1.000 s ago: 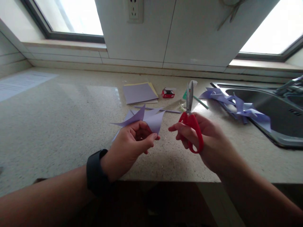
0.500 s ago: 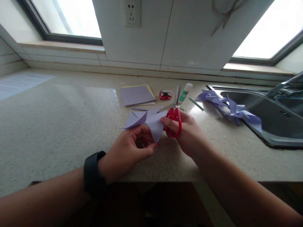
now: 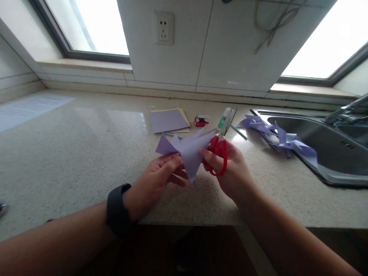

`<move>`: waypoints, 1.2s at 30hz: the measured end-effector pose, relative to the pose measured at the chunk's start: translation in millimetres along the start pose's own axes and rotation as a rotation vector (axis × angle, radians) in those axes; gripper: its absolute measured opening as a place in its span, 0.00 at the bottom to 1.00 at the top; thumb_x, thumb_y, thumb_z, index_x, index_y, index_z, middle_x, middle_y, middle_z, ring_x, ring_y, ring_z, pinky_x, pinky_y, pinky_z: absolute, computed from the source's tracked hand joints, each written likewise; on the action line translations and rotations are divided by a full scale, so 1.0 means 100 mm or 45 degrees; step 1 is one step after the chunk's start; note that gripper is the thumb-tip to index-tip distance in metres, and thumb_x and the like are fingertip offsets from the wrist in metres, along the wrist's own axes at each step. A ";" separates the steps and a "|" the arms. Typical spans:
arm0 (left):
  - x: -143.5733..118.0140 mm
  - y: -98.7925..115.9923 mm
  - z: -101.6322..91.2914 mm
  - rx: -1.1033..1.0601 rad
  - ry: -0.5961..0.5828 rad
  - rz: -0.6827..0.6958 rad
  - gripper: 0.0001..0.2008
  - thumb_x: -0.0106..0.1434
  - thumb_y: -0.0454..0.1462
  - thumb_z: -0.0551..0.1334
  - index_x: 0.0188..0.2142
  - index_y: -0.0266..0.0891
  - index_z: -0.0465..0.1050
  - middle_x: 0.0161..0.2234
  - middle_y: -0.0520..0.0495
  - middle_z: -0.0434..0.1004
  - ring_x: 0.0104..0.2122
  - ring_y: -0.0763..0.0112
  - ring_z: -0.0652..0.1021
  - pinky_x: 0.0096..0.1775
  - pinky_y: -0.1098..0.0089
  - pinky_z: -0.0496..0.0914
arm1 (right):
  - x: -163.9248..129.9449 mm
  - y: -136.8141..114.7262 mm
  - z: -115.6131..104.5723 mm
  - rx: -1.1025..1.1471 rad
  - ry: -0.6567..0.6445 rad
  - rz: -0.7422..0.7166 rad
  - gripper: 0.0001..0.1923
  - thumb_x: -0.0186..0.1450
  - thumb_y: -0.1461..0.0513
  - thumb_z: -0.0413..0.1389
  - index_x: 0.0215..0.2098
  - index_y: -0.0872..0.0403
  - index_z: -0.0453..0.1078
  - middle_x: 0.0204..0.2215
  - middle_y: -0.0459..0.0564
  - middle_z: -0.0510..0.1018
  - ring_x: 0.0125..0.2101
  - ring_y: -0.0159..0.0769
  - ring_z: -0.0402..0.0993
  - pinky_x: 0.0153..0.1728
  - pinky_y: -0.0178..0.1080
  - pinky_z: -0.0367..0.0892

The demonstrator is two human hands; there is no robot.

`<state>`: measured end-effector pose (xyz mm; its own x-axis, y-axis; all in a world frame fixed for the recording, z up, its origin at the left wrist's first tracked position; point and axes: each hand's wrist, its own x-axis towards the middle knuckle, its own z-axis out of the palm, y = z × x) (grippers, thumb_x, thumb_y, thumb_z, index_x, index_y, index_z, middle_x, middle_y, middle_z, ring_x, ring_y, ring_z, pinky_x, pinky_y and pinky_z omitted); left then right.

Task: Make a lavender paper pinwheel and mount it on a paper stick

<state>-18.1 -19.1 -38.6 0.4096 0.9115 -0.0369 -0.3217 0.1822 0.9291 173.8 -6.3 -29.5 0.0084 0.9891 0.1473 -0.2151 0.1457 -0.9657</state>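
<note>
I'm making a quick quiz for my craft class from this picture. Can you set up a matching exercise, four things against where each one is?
Things:
1. scissors
2. folded purple paper
3. small red box
4. purple paper strips

Places:
A. lying over the sink's edge
B. in the right hand
C. on the counter beside the paper stack
D. held between both hands, left hand under it

Pairs: 1-B, 2-D, 3-C, 4-A
</note>
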 end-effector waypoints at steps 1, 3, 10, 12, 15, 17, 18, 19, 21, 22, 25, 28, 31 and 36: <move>0.00 0.01 0.01 -0.018 0.009 0.003 0.15 0.68 0.47 0.64 0.40 0.37 0.79 0.36 0.45 0.82 0.33 0.68 0.80 0.35 0.70 0.76 | -0.01 0.00 0.00 -0.006 -0.016 0.000 0.13 0.59 0.61 0.70 0.35 0.52 0.69 0.25 0.40 0.74 0.22 0.26 0.67 0.22 0.33 0.60; -0.01 0.02 0.02 -0.059 0.030 0.012 0.15 0.68 0.47 0.64 0.44 0.37 0.79 0.39 0.43 0.82 0.36 0.67 0.80 0.39 0.68 0.76 | -0.03 0.00 0.00 -0.028 -0.039 0.007 0.13 0.60 0.60 0.70 0.35 0.52 0.70 0.26 0.41 0.75 0.23 0.26 0.68 0.23 0.33 0.62; 0.04 -0.02 0.03 -0.098 0.306 0.084 0.11 0.57 0.39 0.73 0.38 0.37 0.79 0.35 0.47 0.80 0.29 0.73 0.76 0.30 0.72 0.73 | -0.16 -0.05 0.06 -0.134 -0.179 0.001 0.13 0.60 0.60 0.69 0.36 0.53 0.71 0.26 0.43 0.78 0.23 0.28 0.71 0.24 0.33 0.65; 0.04 0.00 0.03 -0.127 0.365 0.099 0.09 0.55 0.36 0.72 0.36 0.37 0.79 0.34 0.48 0.79 0.29 0.72 0.75 0.28 0.73 0.73 | -0.18 -0.07 0.03 -0.166 -0.176 -0.035 0.11 0.62 0.58 0.68 0.36 0.53 0.72 0.27 0.45 0.80 0.24 0.29 0.73 0.24 0.33 0.67; 0.01 0.06 0.04 -0.184 0.386 0.098 0.07 0.54 0.34 0.70 0.35 0.37 0.79 0.34 0.49 0.78 0.30 0.69 0.76 0.28 0.70 0.75 | -0.15 -0.12 -0.10 -0.149 -0.031 -0.095 0.11 0.65 0.55 0.66 0.36 0.52 0.72 0.29 0.47 0.81 0.27 0.32 0.76 0.25 0.34 0.69; -0.01 0.09 0.05 -0.241 0.396 0.067 0.09 0.54 0.33 0.68 0.37 0.37 0.78 0.36 0.48 0.79 0.33 0.67 0.77 0.32 0.68 0.75 | -0.10 -0.18 -0.22 -0.106 0.080 -0.077 0.11 0.65 0.55 0.66 0.36 0.52 0.73 0.32 0.48 0.82 0.28 0.33 0.77 0.25 0.34 0.70; -0.02 0.10 0.05 -0.270 0.400 0.050 0.10 0.54 0.34 0.67 0.38 0.37 0.78 0.37 0.47 0.80 0.34 0.67 0.77 0.34 0.67 0.75 | -0.08 -0.21 -0.27 -0.107 0.117 -0.047 0.11 0.64 0.55 0.67 0.36 0.52 0.73 0.33 0.49 0.82 0.29 0.33 0.78 0.25 0.34 0.70; -0.03 0.10 0.04 -0.291 0.400 0.035 0.10 0.54 0.34 0.67 0.38 0.38 0.77 0.37 0.47 0.80 0.34 0.67 0.77 0.35 0.67 0.75 | -0.06 -0.25 -0.32 -0.122 0.134 -0.007 0.11 0.63 0.55 0.67 0.36 0.52 0.73 0.34 0.50 0.82 0.30 0.34 0.78 0.25 0.34 0.70; -0.04 0.10 0.01 -0.276 0.390 0.021 0.10 0.54 0.35 0.67 0.37 0.38 0.77 0.35 0.48 0.80 0.33 0.67 0.77 0.35 0.67 0.73 | -0.03 -0.31 -0.39 -0.161 0.126 0.058 0.12 0.62 0.55 0.68 0.37 0.52 0.74 0.36 0.51 0.82 0.31 0.35 0.79 0.26 0.34 0.71; -0.04 0.10 -0.01 -0.230 0.381 0.028 0.09 0.53 0.35 0.67 0.36 0.38 0.77 0.34 0.48 0.80 0.33 0.66 0.77 0.36 0.67 0.72 | -0.02 -0.34 -0.41 -0.174 0.109 0.083 0.13 0.61 0.54 0.69 0.37 0.52 0.74 0.37 0.51 0.82 0.32 0.35 0.79 0.26 0.34 0.71; -0.03 0.09 -0.11 0.012 0.302 0.096 0.10 0.53 0.37 0.69 0.37 0.39 0.79 0.35 0.47 0.82 0.38 0.60 0.79 0.41 0.65 0.72 | -0.01 -0.38 -0.42 -0.174 0.010 0.179 0.15 0.61 0.52 0.69 0.37 0.53 0.74 0.35 0.50 0.81 0.32 0.35 0.79 0.26 0.34 0.73; -0.02 0.08 -0.20 0.186 0.113 0.147 0.09 0.57 0.39 0.69 0.38 0.40 0.81 0.39 0.45 0.84 0.46 0.55 0.79 0.47 0.63 0.71 | -0.01 -0.36 -0.39 -0.192 -0.145 0.328 0.15 0.60 0.52 0.69 0.34 0.54 0.74 0.27 0.48 0.79 0.25 0.32 0.75 0.22 0.33 0.70; -0.03 0.07 -0.24 0.233 0.071 0.116 0.09 0.60 0.40 0.69 0.39 0.40 0.82 0.42 0.44 0.84 0.47 0.56 0.80 0.48 0.63 0.71 | -0.01 -0.32 -0.37 -0.256 -0.212 0.348 0.16 0.57 0.55 0.72 0.31 0.55 0.73 0.22 0.46 0.76 0.20 0.30 0.71 0.18 0.32 0.65; 0.00 0.14 -0.23 -0.001 0.253 0.042 0.15 0.60 0.46 0.70 0.38 0.37 0.81 0.34 0.45 0.84 0.30 0.65 0.80 0.33 0.68 0.75 | 0.00 -0.29 -0.32 -0.206 -0.048 0.149 0.15 0.57 0.57 0.72 0.33 0.54 0.72 0.22 0.44 0.76 0.21 0.30 0.71 0.19 0.33 0.63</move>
<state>-42.3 -7.5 -34.1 0.2223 0.9718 -0.0786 -0.3325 0.1514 0.9309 211.2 -9.2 -8.5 -0.0443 0.9983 0.0369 -0.0531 0.0345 -0.9980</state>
